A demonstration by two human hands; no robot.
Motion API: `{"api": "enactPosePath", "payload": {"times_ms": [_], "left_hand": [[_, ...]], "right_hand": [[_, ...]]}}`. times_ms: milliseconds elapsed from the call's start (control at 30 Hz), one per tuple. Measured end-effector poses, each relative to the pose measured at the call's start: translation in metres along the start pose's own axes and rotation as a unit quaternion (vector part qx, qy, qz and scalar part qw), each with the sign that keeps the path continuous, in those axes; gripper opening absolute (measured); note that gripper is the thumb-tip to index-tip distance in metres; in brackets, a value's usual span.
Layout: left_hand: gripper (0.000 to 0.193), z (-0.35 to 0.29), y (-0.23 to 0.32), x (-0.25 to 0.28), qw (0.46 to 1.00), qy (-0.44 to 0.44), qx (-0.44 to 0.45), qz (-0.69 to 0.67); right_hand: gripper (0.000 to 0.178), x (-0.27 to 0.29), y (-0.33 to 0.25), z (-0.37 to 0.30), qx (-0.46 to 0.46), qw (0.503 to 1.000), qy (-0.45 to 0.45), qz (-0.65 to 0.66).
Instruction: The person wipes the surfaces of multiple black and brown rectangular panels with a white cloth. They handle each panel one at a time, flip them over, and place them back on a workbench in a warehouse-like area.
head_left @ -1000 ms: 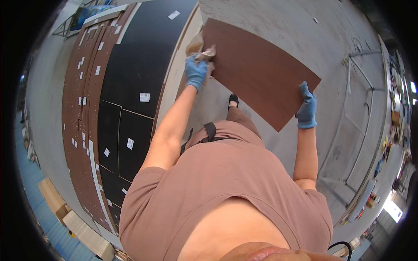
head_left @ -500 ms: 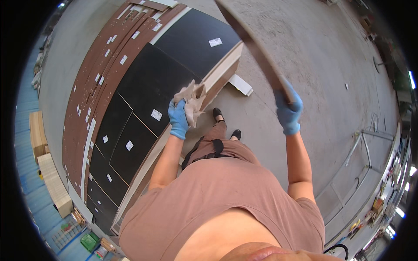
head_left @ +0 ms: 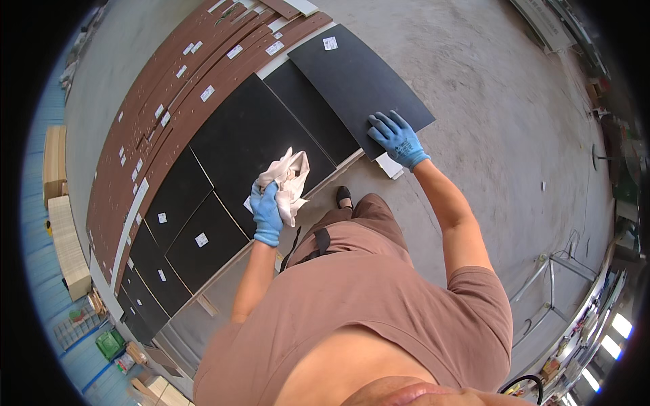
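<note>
A crumpled off-white cloth [head_left: 287, 184] is bunched in my left hand [head_left: 266, 215], whose gloved fingers are closed round it above the black panels [head_left: 237, 122]. My right hand [head_left: 399, 141], in a blue glove, rests on a dark flat panel [head_left: 355, 78] near its closest edge. Its fingers lie stretched and spread over the surface. The panel sits slanted at the far right end of the stack, partly over another black panel [head_left: 311, 108], with its right corner jutting past the stack's edge. A white label [head_left: 330, 43] is stuck near its far end.
Brown drilled panels [head_left: 196, 74] with many labels lie along the stack's far side. Under the jutting panel, a white box [head_left: 390, 166] stands on the grey floor. A metal frame [head_left: 552, 291] is at the right, and light-coloured stacks [head_left: 68, 247] stand far left.
The dark panel has come down from upright in my right hand to lying on the stack. My right hand has gone from gripping its edge to resting flat on top. The cloth stays in my left.
</note>
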State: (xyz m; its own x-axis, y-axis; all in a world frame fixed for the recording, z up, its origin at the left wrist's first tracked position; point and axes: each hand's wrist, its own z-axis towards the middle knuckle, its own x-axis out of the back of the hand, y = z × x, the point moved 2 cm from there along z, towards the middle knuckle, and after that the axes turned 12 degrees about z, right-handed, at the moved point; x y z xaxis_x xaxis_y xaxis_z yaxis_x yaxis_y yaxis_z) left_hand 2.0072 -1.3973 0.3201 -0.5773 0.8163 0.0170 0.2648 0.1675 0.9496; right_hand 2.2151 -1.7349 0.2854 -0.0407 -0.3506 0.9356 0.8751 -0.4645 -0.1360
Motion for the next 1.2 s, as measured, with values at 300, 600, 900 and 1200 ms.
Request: {"api": "enactPosePath", "payload": {"times_ms": [300, 600, 900, 1200], "left_hand": [[0.025, 0.0, 0.004, -0.024, 0.998, 0.053, 0.041, 0.006], [0.024, 0.009, 0.007, -0.086, 0.996, 0.055, 0.06, 0.022], [0.026, 0.009, 0.004, -0.103, 0.995, 0.047, 0.09, -0.004], [0.021, 0.014, 0.012, -0.124, 0.996, 0.037, 0.077, 0.02]], "right_hand": [[0.088, -0.038, 0.052, -0.014, -0.031, 0.98, -0.157, 0.114], [0.086, -0.036, 0.073, -0.008, -0.009, 0.978, -0.16, 0.132], [0.082, -0.044, 0.08, -0.01, 0.022, 0.984, -0.14, 0.111], [0.084, -0.038, 0.083, -0.006, 0.008, 0.976, -0.135, 0.17]]}}
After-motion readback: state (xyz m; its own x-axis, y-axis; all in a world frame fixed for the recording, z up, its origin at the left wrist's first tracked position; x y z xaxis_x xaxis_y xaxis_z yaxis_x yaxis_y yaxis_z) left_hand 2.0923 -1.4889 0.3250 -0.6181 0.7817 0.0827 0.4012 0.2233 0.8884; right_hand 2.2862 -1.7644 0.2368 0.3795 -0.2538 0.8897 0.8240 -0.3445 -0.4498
